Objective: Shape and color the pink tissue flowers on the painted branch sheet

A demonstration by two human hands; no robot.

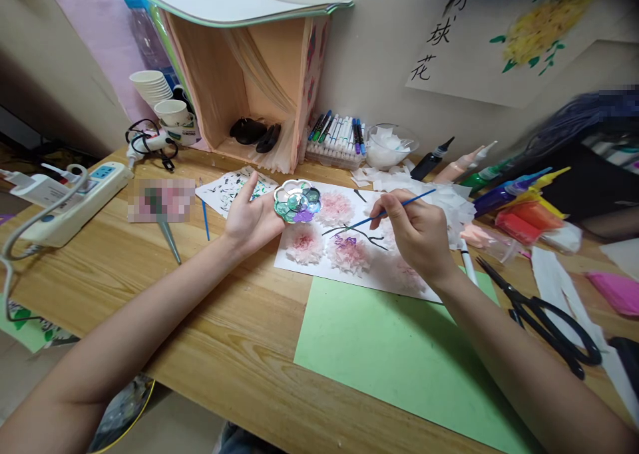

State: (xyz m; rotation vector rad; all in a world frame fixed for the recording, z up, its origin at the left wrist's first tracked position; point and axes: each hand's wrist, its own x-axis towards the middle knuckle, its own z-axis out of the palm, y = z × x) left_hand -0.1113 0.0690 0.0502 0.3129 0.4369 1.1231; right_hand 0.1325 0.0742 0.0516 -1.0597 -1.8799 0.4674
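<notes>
My right hand (417, 234) pinches a thin blue paintbrush (372, 220), its tip at a dark painted branch line on the white paper (289, 262). Pink and white tissue-paper blossoms (335, 208) sit on that paper, one with purple strokes (344, 242). My left hand (254, 220) lies palm up, thumb raised, and supports a flower-shaped paint palette (298, 202) on its fingers. Green, white and purple paint fills the palette's wells. Some blossoms are partly hidden behind my right hand. Under the white paper lies a green sheet (389, 354).
Scissors (544, 321) lie at the right, near paint bottles (519, 191) and tissue scraps (454, 204). Markers (337, 134), a glass bowl (392, 144) and an open box (249, 88) stand behind. At the left are a power strip (74, 204) and paper cups (172, 112).
</notes>
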